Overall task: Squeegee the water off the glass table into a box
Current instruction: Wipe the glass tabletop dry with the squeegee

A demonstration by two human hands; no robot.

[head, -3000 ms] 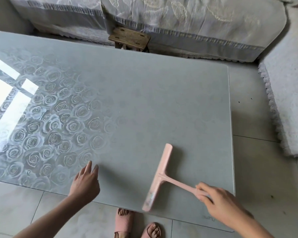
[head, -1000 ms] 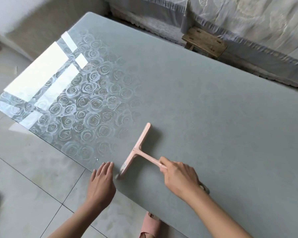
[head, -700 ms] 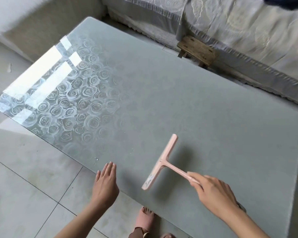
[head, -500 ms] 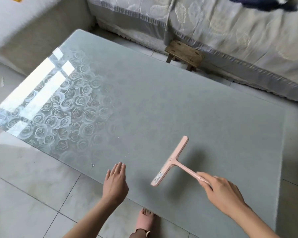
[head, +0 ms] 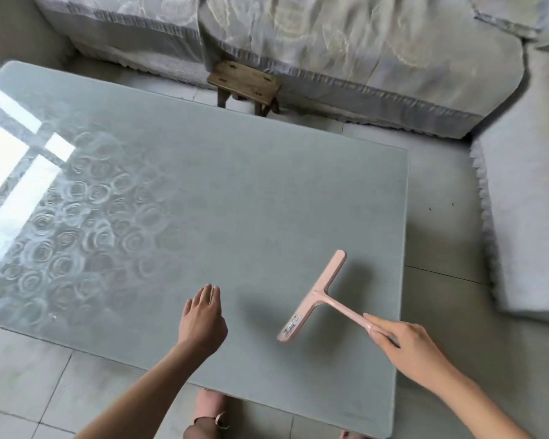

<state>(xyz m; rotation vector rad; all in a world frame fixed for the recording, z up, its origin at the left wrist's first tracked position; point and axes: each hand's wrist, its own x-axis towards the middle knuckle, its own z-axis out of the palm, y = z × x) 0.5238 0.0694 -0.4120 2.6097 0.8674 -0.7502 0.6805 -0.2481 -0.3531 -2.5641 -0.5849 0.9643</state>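
Observation:
A frosted glass table [head: 235,185] with a rose pattern on its left part fills most of the view. My right hand [head: 409,346] grips the handle end of a pink T-shaped squeegee [head: 317,299], whose blade hangs slightly above the near right part of the glass. My left hand [head: 202,318] hovers over the near edge of the table with straight fingers held together and holds nothing. No box is in view. I cannot make out water on the glass.
A small wooden stool [head: 244,85] stands beyond the table's far edge, in front of a sofa [head: 298,42] draped in grey cloth. A second cushioned seat [head: 526,217] lies to the right. Tiled floor [head: 29,375] surrounds the table; my feet in pink slippers [head: 208,407] show beneath its near edge.
The view has swung right. My right hand has carried the squeegee from the near left of the glass to the near right, blade raised. My left hand has come in over the table's edge.

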